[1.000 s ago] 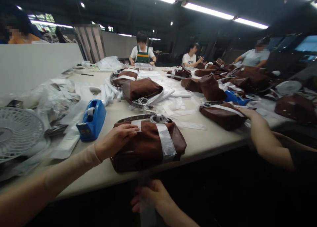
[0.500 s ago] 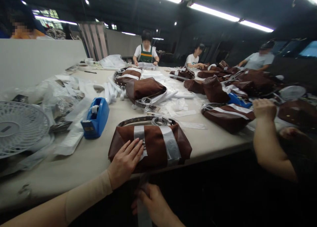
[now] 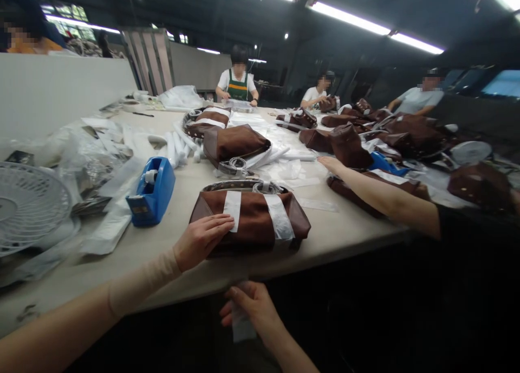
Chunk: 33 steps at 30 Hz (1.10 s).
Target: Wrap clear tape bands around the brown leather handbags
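Left hand presses a taped brown bag; right hand pinches tape.

Snug beige arm sleeve on left arm, thin plain fabric, cuff ending at wrist just behind left hand, upper end reaching toward lower-left frame edge. Right forearm bare, running from right hand off lower frame edge.
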Tool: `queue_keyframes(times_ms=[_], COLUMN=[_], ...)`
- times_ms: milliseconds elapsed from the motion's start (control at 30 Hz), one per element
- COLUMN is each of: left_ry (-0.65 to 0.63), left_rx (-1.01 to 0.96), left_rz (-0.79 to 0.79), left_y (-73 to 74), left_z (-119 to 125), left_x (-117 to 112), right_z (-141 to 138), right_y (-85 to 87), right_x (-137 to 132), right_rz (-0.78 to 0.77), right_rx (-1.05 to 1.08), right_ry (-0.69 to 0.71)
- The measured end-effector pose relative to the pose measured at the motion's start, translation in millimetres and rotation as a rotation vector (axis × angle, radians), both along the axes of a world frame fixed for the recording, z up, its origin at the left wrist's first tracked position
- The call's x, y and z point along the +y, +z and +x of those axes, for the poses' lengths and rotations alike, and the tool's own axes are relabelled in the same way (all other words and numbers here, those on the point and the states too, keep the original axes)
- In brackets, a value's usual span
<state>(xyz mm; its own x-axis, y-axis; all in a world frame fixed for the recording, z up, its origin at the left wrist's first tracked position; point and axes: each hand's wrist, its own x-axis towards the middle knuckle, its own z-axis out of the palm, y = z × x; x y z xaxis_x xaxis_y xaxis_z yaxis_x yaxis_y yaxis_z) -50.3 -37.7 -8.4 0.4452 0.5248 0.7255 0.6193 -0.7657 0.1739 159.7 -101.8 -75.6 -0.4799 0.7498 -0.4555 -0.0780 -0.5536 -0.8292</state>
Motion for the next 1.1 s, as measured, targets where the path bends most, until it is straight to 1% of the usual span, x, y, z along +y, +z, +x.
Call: queue_keyframes(times_ms=[67, 133, 267, 367, 433, 500, 533, 600, 667, 767, 800, 833, 867, 900, 933, 967, 1000, 1100], left_ry=[0.005, -0.017, -0.053, -0.098, -0.109, -0.059, -0.018, 0.055, 0.092, 0.11, 0.111, 0.107, 0.102, 0.099, 0.092, 0.08, 0.063, -0.031], left_rx=[0.004, 0.043, 0.157, 0.194, 0.132, 0.014, -0.05, -0.172, -0.296, -0.448, -0.469, -0.474, -0.47, -0.462, -0.449, -0.423, -0.383, -0.236], left_rz=[0.01, 0.016, 0.008, -0.014, -0.034, -0.071, -0.102, -0.165, -0.203, -0.223, -0.226, -0.227, -0.225, -0.223, -0.22, -0.218, -0.216, -0.205], left_y=[1.0, 2.2, 4.1, 0.6, -3.2, -3.1, 0.3, 15.6, 40.7, 81.0, 90.8, 97.2, 99.7, 98.1, 92.5, 83.4, 71.6, 29.2], left_z=[-4, -8, -17, -24, -26, -25, -25, -22, -18, -16, -16, -16, -17, -17, -18, -19, -19, -18], left_x=[-3, -3, -1, 0, 1, 3, 6, 16, 32, 58, 65, 70, 73, 72, 69, 63, 55, 25], right_z=[1, -4, -16, -17, -15, -13, -13, -17, -25, -44, -50, -55, -58, -58, -56, -51, -44, -16], right_y=[-10.0, -14.7, -9.2, -5.8, -7.0, -8.4, -8.1, -4.3, 3.8, 18.7, 22.8, 26.1, 28.5, 30.0, 30.8, 31.1, 31.1, 29.8], right_x=[-5, -6, -1, 3, 4, 4, 5, 6, 10, 14, 14, 13, 11, 9, 5, 2, -1, -10], right_rz=[-0.015, -0.017, 0.009, 0.023, 0.03, 0.031, 0.028, 0.017, 0.003, -0.007, -0.007, -0.007, -0.01, -0.012, -0.014, -0.014, -0.013, 0.0], right_rx=[-0.01, 0.001, 0.04, 0.039, 0.017, -0.008, -0.017, -0.014, 0.019, 0.078, 0.093, 0.106, 0.113, 0.113, 0.108, 0.097, 0.083, 0.047], right_ry=[-0.035, -0.023, 0.023, 0.051, 0.058, 0.054, 0.052, 0.054, 0.061, 0.094, 0.117, 0.144, 0.167, 0.185, 0.196, 0.198, 0.191, 0.143])
